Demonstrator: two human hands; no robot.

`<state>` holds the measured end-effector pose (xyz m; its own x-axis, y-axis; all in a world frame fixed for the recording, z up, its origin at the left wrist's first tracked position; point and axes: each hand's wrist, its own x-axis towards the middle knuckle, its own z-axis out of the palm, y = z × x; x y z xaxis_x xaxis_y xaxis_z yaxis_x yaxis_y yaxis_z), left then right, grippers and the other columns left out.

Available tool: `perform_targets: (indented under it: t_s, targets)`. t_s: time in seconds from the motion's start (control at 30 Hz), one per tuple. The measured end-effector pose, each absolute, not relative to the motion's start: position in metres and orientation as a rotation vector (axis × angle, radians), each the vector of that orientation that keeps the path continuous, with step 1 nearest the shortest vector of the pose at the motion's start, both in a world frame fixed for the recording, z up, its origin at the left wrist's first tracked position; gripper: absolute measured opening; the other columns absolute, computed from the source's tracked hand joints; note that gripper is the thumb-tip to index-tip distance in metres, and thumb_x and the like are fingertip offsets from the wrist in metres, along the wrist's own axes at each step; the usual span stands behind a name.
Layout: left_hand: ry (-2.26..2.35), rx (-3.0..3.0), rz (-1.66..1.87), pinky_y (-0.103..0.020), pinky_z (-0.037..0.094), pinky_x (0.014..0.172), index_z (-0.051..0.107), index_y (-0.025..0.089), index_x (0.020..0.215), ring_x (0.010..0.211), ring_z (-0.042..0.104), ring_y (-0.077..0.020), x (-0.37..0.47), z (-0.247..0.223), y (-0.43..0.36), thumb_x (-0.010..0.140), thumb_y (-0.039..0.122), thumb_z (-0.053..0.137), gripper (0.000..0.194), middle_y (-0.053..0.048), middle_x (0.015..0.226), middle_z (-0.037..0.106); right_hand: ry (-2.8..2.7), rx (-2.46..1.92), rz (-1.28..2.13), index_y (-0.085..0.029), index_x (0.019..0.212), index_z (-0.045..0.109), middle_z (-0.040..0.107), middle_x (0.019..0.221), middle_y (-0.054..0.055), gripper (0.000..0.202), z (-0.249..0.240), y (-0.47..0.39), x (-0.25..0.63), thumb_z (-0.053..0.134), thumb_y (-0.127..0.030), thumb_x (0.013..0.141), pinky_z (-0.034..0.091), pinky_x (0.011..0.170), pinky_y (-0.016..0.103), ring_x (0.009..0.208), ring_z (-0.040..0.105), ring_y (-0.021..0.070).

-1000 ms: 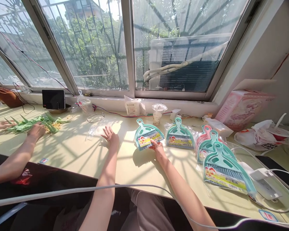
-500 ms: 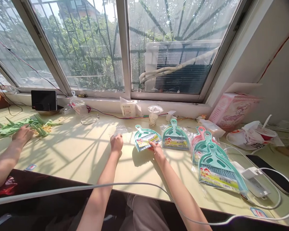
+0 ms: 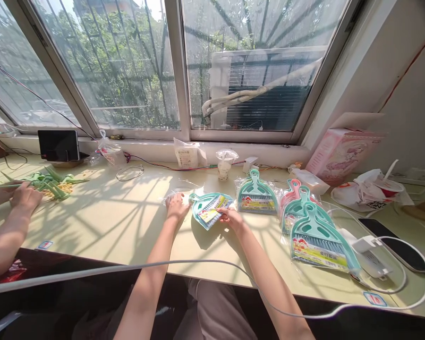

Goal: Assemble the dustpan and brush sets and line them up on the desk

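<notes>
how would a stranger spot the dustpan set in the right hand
Below the window, look along the pale yellow table. Left of the other dustpan sets, the right hand holds this teal dustpan set. Its handle points left, while its neighbours' handles point toward the window.

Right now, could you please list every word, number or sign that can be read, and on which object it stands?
"桌扫套装", probably, as it is slightly blurred: the yellow label on the front dustpan set.
Print on the held dustpan set: too small and blurred.
Pink box: lettering unreadable.
White packet, white bag, table-edge sticker: too small or blurred.
</notes>
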<state>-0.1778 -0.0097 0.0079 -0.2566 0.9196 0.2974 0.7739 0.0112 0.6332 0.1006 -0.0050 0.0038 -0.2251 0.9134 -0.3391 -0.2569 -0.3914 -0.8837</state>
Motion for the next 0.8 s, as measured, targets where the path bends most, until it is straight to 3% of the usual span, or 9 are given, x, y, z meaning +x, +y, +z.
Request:
perform_targets:
  t_s: [0.1,0.2,0.3,0.5,0.67,0.8]
  targets:
    - [2.190,1.753,0.953,-0.060,0.035,0.131,0.080,0.023,0.104,0.140,0.066,-0.0484,-0.175,0.012,-0.012,0.093,0.026,0.078,0.012,-0.021,0.131,0.080,-0.901,-1.186,1.735,-0.023,0.075,0.078,0.079,0.079,0.010,0.016,0.006,-0.005,0.102,0.093,-0.019,0.069,0.053,0.052,0.029,0.062,0.069,0.0198]
    - [2.270,1.764,0.883,-0.056,0.044,0.127,0.079,0.023,0.092,0.134,0.071,-0.0424,-0.172,0.015,-0.013,0.097,0.017,0.067,0.015,-0.017,0.126,0.083,-0.924,-1.221,1.732,-0.024,0.076,0.077,0.079,0.080,0.009,0.018,0.012,-0.004,0.105,0.093,-0.017,0.069,0.053,0.052,0.029,0.065,0.070,0.0212]
    - [2.318,1.740,0.894,-0.049,0.052,0.119,0.081,0.022,0.095,0.127,0.076,-0.0379,-0.173,0.018,-0.014,0.099,0.013,0.062,0.022,-0.016,0.125,0.085,-0.970,-1.238,1.727,-0.024,0.079,0.076,0.077,0.078,0.008,0.023,0.018,-0.003,0.110,0.095,-0.017,0.069,0.053,0.051,0.028,0.066,0.070,0.0214]
    - [2.316,1.567,1.269,-0.046,0.061,0.100,0.084,0.023,0.103,0.110,0.081,-0.0360,-0.170,0.023,-0.017,0.107,0.022,0.065,0.020,-0.016,0.112,0.087,-1.111,-1.173,1.711,-0.027,0.077,0.074,0.074,0.074,0.007,0.025,0.023,-0.009,0.108,0.096,-0.022,0.069,0.056,0.054,0.033,0.062,0.067,0.0216]
    - [1.981,1.749,1.542,-0.050,0.063,0.103,0.082,0.028,0.088,0.123,0.076,-0.0373,-0.153,0.019,-0.018,0.098,0.017,0.077,0.016,-0.012,0.119,0.087,-1.137,-1.079,1.693,-0.027,0.076,0.075,0.079,0.077,0.006,0.025,0.020,-0.012,0.095,0.098,-0.029,0.066,0.057,0.055,0.033,0.065,0.070,0.0224]
    - [1.862,1.810,1.713,-0.054,0.063,0.106,0.084,0.027,0.093,0.122,0.075,-0.0376,-0.144,0.012,-0.017,0.101,0.019,0.071,0.017,-0.013,0.121,0.086,-1.118,-1.051,1.669,-0.025,0.077,0.076,0.079,0.074,0.005,0.027,0.019,-0.009,0.092,0.098,-0.032,0.063,0.052,0.053,0.029,0.062,0.067,0.0198]
